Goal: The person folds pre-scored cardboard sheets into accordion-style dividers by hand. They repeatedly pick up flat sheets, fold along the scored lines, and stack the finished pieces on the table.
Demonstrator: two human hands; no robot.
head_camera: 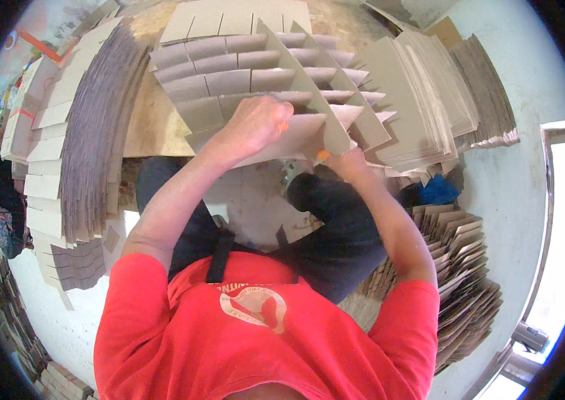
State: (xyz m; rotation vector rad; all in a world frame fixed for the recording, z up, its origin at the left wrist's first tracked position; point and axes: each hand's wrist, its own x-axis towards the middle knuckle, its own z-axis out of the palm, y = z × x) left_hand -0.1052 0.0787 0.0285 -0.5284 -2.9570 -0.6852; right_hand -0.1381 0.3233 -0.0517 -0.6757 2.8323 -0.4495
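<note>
A partly interlocked cardboard partition grid lies before me, with several slotted strips running across it. Two long strips cross them at a slant: a nearer-left long cardboard strip (312,87) and a second long cardboard strip (357,102) to its right. My left hand (260,120), with orange coverings on its fingertips, is curled at the upper edge of the nearest crosswise cardboard strip (295,137). My right hand (347,162) pinches the near lower end of the nearer-left long strip, and an orange covering shows on one digit. The exact finger contact is partly hidden in both hands.
The wooden tabletop (155,132) bears a tall stack of slotted cardboard strips (97,135) at left. More cardboard sheets (392,95) lie at right, and slotted sheets (240,20) behind the grid. Folded cardboard partitions (462,290) and a blue plastic bag (437,189) sit lower right.
</note>
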